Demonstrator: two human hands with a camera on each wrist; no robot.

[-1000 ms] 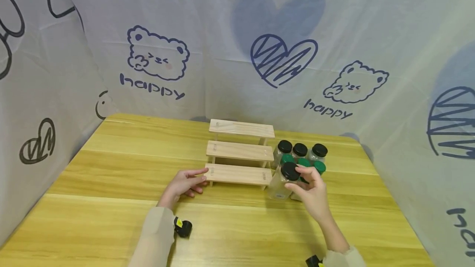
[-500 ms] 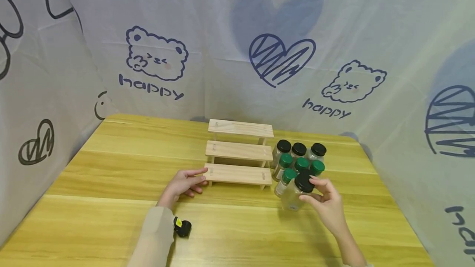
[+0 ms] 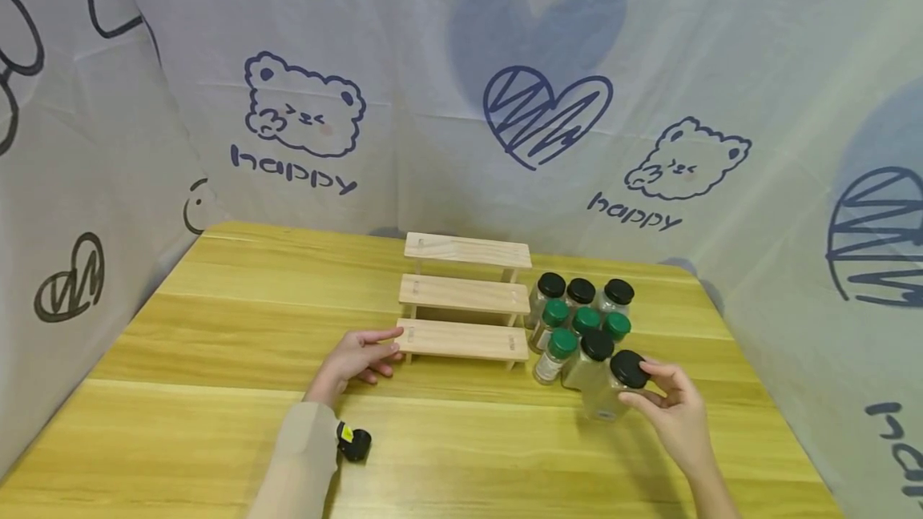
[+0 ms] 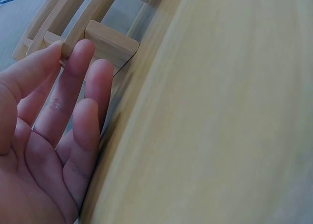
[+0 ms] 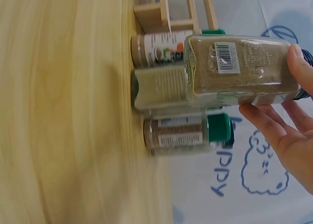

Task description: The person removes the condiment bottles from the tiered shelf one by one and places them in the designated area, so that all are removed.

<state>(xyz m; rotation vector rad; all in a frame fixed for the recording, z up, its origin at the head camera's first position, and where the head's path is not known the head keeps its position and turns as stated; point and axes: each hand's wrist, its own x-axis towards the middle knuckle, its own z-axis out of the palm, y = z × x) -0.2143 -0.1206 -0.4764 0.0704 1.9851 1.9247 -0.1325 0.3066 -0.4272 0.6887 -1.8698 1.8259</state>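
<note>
A glass spice jar (image 3: pixel 608 397) with a black lid and brown powder inside is gripped near its lid by my right hand (image 3: pixel 674 411). In the right wrist view the jar (image 5: pixel 239 70) hangs above the table with its barcode label showing. At the middle of the table stands a three-tier wooden display shelf (image 3: pixel 461 339). My left hand (image 3: pixel 356 359) pinches the left end of its lowest board between thumb and fingers, as the left wrist view shows. Another black-lidded jar (image 3: pixel 586 367) and a green-lidded jar (image 3: pixel 554 359) stand just left of the held one.
Behind these, several more spice jars with black lids (image 3: pixel 581 291) and green lids (image 3: pixel 586 320) cluster to the right of the shelf. A printed cloth (image 3: pixel 433 102) hangs around the back and sides of the wooden table (image 3: pixel 433 447).
My right hand has carried the held jar to the right and toward me, uncovering the green-lidded jar and another black-lidded one. The left hand keeps its place at the shelf.
</note>
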